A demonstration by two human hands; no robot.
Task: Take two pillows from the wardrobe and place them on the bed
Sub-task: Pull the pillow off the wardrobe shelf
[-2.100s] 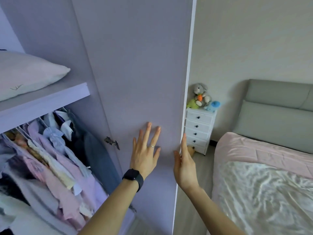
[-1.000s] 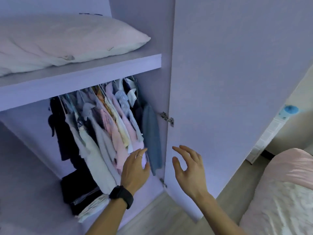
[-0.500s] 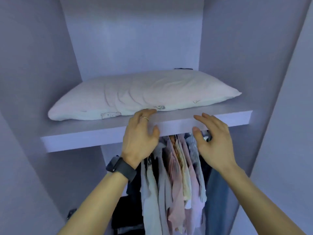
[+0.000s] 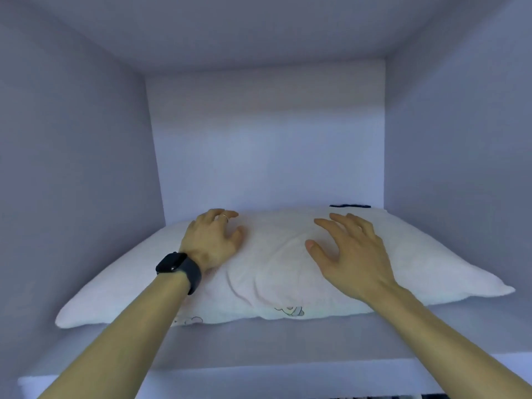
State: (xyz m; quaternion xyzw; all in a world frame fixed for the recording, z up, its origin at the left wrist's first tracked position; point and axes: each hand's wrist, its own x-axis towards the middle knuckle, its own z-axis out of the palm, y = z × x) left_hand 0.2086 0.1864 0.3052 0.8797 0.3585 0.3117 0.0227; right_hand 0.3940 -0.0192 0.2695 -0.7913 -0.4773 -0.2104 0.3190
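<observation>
A plump white fabric pillow [image 4: 273, 272] with small cartoon prints lies across the lilac wardrobe shelf [image 4: 259, 344]. The left hand [image 4: 213, 240], fingers curled, presses its far edge; the right hand [image 4: 349, 254] hovers spread, possibly touching. Soft and light, it should lift best gripped at both ends. A second pillow isn't visible.

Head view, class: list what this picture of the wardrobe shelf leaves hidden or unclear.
- Second pillow: only one pillow shows; whether another lies under or behind it is hidden.
- Dark item behind the pillow: mostly covered, unidentifiable.
- Left hand fingertips: curl over the pillow's far edge, so grip unclear.
- Right hand: spread; contact uncertain.
</observation>
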